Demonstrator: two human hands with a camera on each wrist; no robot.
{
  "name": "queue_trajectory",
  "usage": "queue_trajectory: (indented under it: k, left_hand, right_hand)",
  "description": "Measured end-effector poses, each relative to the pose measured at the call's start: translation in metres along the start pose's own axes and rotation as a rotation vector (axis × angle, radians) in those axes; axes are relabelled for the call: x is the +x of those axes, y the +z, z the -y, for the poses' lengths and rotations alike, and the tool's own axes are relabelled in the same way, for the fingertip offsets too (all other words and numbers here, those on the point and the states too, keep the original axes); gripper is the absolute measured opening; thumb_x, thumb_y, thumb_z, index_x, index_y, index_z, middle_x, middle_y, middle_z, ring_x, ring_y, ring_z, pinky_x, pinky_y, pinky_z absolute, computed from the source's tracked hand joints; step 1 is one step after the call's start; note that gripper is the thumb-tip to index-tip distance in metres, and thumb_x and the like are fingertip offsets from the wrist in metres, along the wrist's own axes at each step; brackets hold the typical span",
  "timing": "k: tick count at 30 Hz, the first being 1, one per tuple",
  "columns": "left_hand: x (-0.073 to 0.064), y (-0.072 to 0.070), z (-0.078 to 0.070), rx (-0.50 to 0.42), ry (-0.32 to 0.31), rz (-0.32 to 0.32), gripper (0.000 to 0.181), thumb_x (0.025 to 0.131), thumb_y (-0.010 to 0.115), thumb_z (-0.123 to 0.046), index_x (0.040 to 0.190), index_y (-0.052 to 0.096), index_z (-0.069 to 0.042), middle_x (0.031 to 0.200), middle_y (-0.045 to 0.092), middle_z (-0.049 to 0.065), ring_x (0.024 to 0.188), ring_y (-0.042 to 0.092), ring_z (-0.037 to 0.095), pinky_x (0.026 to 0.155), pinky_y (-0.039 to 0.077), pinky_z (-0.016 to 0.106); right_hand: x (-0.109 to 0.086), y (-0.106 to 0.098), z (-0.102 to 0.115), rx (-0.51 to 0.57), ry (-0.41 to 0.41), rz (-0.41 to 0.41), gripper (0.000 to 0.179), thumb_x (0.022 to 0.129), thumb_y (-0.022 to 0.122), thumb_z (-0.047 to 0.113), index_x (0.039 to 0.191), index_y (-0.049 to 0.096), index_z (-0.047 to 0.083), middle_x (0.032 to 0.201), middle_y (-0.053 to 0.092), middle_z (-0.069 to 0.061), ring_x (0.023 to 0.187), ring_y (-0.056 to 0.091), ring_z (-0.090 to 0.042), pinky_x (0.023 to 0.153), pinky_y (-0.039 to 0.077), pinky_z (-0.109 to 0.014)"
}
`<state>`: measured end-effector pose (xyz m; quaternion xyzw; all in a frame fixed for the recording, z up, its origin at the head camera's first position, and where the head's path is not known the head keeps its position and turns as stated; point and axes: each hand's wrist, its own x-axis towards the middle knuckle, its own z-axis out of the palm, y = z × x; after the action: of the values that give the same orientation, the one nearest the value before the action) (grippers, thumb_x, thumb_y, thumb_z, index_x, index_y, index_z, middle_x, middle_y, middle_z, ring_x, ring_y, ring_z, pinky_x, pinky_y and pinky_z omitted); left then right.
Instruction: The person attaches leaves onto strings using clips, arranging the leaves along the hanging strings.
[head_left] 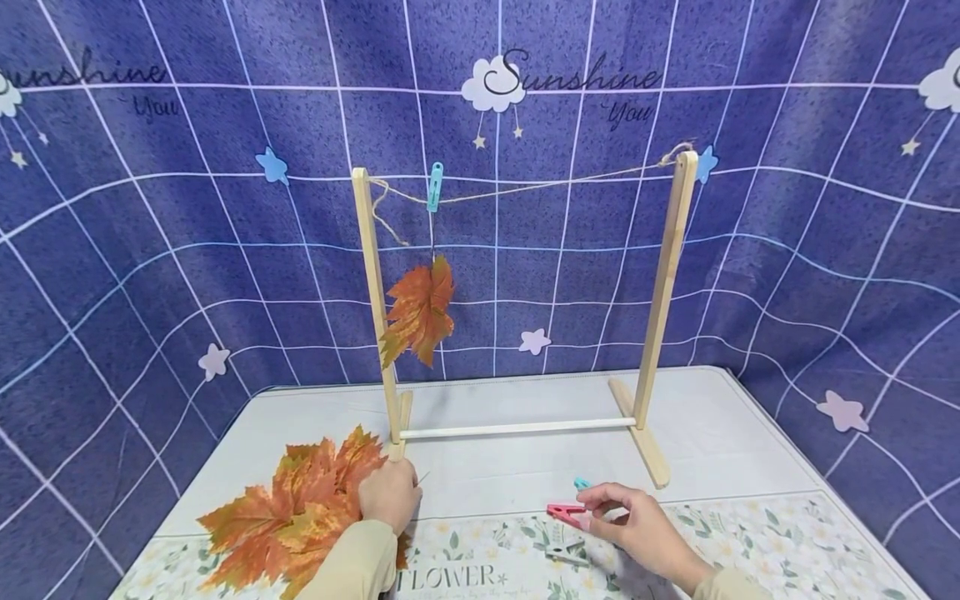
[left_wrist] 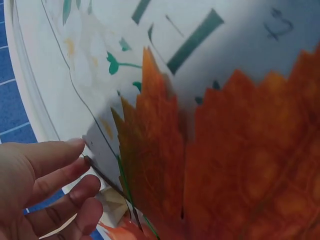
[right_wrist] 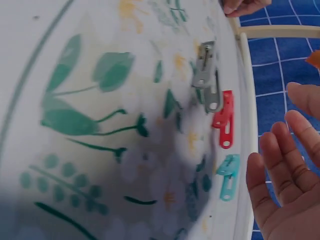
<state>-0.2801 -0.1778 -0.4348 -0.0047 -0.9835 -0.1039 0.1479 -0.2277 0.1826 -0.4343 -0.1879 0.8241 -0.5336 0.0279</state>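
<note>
My left hand (head_left: pixel 390 496) pinches the thin stem (left_wrist: pixel 107 178) of an orange maple leaf (left_wrist: pixel 150 145) between its fingertips. It is over the right side of a pile of orange-red maple leaves (head_left: pixel 300 508). My right hand (head_left: pixel 633 529) holds nothing; its fingers are apart and loosely bent beside a red clothespin (right_wrist: pixel 226 120). A turquoise clothespin (right_wrist: pixel 229 177) and a grey clothespin (right_wrist: pixel 206 75) lie on either side of the red one. Another maple leaf (head_left: pixel 422 312) hangs by its stem from a turquoise clothespin (head_left: pixel 435 187) on a twine line (head_left: pixel 517 192).
A wooden frame with a left post (head_left: pixel 375 292), a right post (head_left: pixel 666 292) and a white lower bar (head_left: pixel 517 428) holds the twine, behind both hands. The table (head_left: pixel 487 475) has a flower-printed front part. A blue grid-patterned curtain (head_left: pixel 225 250) surrounds its back and sides.
</note>
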Motion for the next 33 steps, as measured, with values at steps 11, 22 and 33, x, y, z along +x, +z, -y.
queue_trajectory:
  k: [11,22,33]
  left_hand:
    - [-0.002,0.001,-0.008,0.088,-0.019,-0.032,0.014,0.085,0.068,0.001,0.071,0.066,0.000,0.067,0.064,0.016,0.061,0.067,0.037,0.053,0.053,0.051]
    - [-0.008,-0.009,-0.016,0.033,-0.048,0.066,0.016,0.078,0.075,-0.005,0.068,0.062,-0.004,0.066,0.065,0.013,0.060,0.066,0.033,0.055,0.053,0.050]
    - [-0.004,-0.036,-0.012,-0.111,0.045,0.133,0.021,0.080,0.079,-0.010,0.065,0.067,-0.018,0.065,0.063,-0.005,0.056,0.054,0.015,0.052,0.047,0.041]
  right_hand:
    - [-0.007,0.015,-0.010,-0.241,-0.007,0.090,0.032,0.084,0.083,0.024,0.112,0.072,0.012,0.099,0.066,0.005,0.085,0.058,-0.007,0.072,0.050,-0.025]
    - [-0.006,0.017,-0.010,-0.412,-0.030,0.116,0.036,0.079,0.087,0.032,0.108,0.073,0.017,0.095,0.062,0.014,0.082,0.056,-0.002,0.075,0.052,-0.029]
    - [-0.002,0.015,-0.010,-0.486,-0.002,0.154,0.029,0.078,0.089,0.029,0.100,0.073,0.021,0.089,0.057,0.014,0.078,0.052,0.000,0.072,0.050,-0.030]
